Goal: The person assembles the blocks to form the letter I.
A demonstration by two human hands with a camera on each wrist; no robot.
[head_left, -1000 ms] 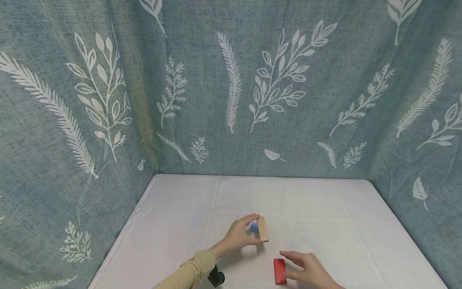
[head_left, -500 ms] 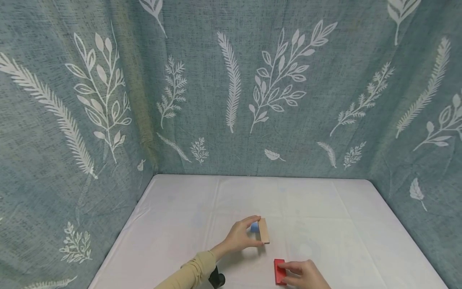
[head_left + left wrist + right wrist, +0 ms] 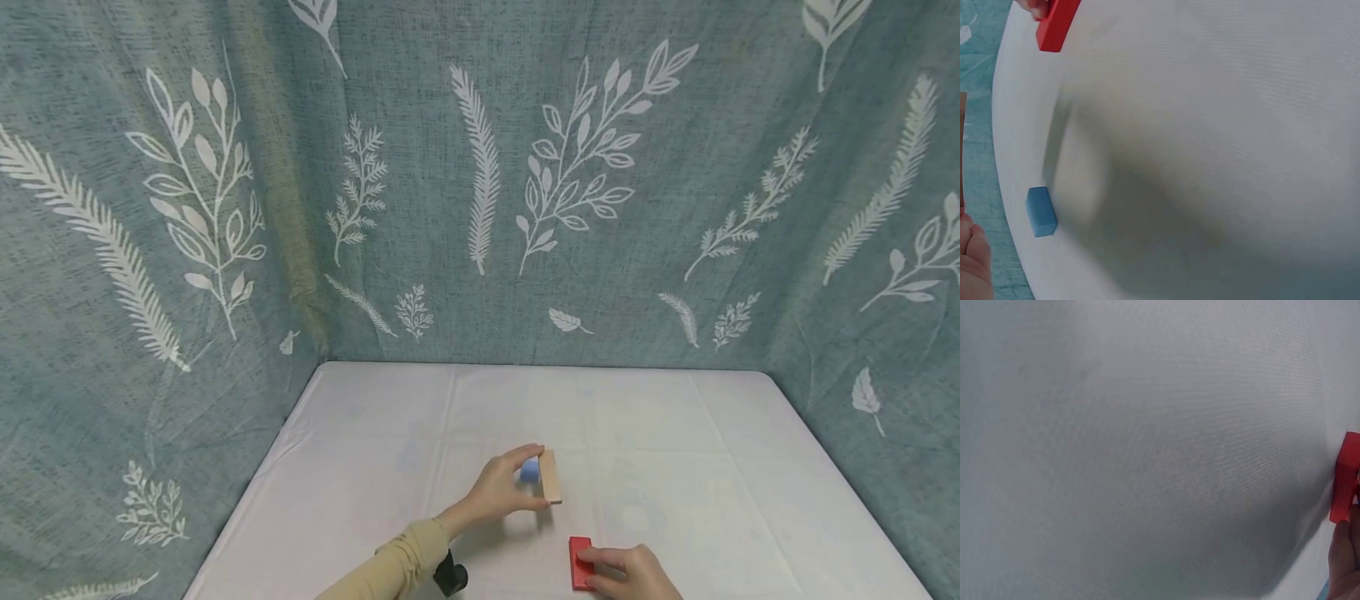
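In the head view my left hand (image 3: 498,486) pinches a flat wooden block (image 3: 551,477) by its two ends, thumb at the near end and a finger at the far end. The wooden block hangs above the table, its shadow apart from it in the left wrist view. Beyond it, partly hidden by it, a small blue block (image 3: 1041,211) stands on the cloth. To the right and nearer, my right hand (image 3: 632,572) pinches a red block (image 3: 580,564), thumb and fingertips at its right side and top. The right wrist view shows the red block (image 3: 1345,478) only at its edge.
A white cloth (image 3: 675,467) covers the table. Teal leaf-patterned curtains (image 3: 450,208) stand along the back and both sides. A small black object (image 3: 450,575) shows beside the left sleeve (image 3: 397,558).
My right hand has moved left from hovering open beside the red block to gripping it. The wooden block in my left hand has shifted slightly to the right.
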